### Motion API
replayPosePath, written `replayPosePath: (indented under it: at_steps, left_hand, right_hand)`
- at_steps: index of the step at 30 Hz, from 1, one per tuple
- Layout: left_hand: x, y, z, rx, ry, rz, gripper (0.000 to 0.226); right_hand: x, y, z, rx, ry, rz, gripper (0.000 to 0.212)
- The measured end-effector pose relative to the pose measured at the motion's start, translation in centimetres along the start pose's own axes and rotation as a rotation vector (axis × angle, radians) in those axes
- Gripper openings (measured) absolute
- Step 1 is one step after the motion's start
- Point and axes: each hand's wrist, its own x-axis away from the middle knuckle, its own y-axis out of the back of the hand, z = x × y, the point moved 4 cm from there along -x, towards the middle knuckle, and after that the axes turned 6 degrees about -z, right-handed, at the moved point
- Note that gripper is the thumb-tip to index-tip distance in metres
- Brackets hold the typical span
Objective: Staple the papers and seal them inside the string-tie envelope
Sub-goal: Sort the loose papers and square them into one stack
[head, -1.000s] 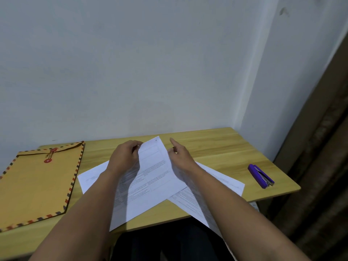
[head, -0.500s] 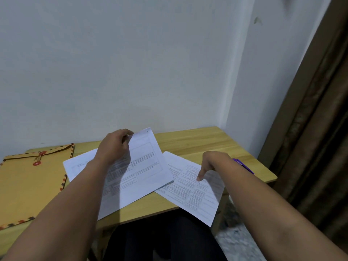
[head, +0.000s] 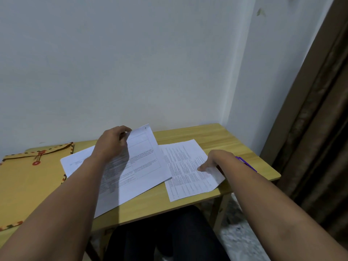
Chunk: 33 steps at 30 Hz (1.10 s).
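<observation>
**Sheets still scattered, stapler half hidden**

While your left hand [head: 113,143] pinches the top edge of the middle sheet [head: 139,166], your right hand [head: 212,161], fingers curled, presses a fingertip on the right sheet [head: 184,172] at centre right. The purple stapler [head: 246,163] hides behind that wrist; the string-tie envelope [head: 28,178] lies far left. Drag carelessly and the right sheet, overhanging the table [head: 207,132], could slide off.

No text could be read. The middle sheet [head: 143,162] carried ruled boxes of small print, and the right sheet [head: 188,172] carried dense columns of print, all too fine and blurred to make out. The envelope [head: 28,178] at left bore no legible label.
</observation>
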Motion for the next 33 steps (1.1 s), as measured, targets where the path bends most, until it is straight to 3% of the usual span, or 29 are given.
replayPosePath:
  at_steps: [3, 6, 9, 12, 14, 18, 22, 26, 30, 33]
  left_hand:
    - [-0.2, -0.3, 0.2, -0.008, -0.011, 0.002, 0.019]
    - [-0.7, -0.9, 0.4, 0.000, -0.006, 0.016, 0.019]
    - [-1.1, -1.6, 0.8, 0.007, 0.006, 0.025, 0.019]
    - [-1.5, -2.5, 1.6, 0.007, 0.013, 0.044, 0.021]
    - [-1.8, -2.9, 2.0, 0.009, 0.019, 0.052, 0.022]
    - [-2.5, -3.7, 3.1, 0.018, 0.041, 0.073, 0.023]
    - [-2.9, -4.3, 3.6, 0.025, 0.051, 0.076, 0.023]
    - [-3.4, -4.7, 3.8, 0.051, 0.080, 0.088, 0.023]
    - [-4.2, -4.8, 3.9, 0.070, 0.080, 0.095, 0.022]
    - [-4.7, -5.0, 4.1, 0.096, 0.129, 0.091, 0.025]
  right_hand:
    - [-0.3, 0.3, 0.5, 0.146, -0.070, 0.016, 0.101]
    - [0.6, 2.4, 2.0, 0.264, -0.067, -0.062, 0.086]
    - [-0.4, 3.8, 5.3, 0.203, 0.144, -0.192, 0.057]
    - [-1.4, 2.0, 8.6, 0.016, 0.431, -0.154, 0.065]
    - [-1.8, 0.5, 9.5, -0.062, 0.488, -0.159, 0.066]
    - [-3.2, 0.0, 11.1, 0.058, 0.434, -0.265, 0.061]
    - [-4.1, 2.0, 12.3, 0.191, 0.277, -0.219, 0.057]
    - [-6.3, 3.7, 12.8, 0.103, 0.273, -0.254, 0.050]
    - [-9.5, 3.4, 12.3, -0.070, 0.368, -0.195, 0.088]
    - [-10.9, 3.4, 12.1, -0.104, 0.356, -0.151, 0.102]
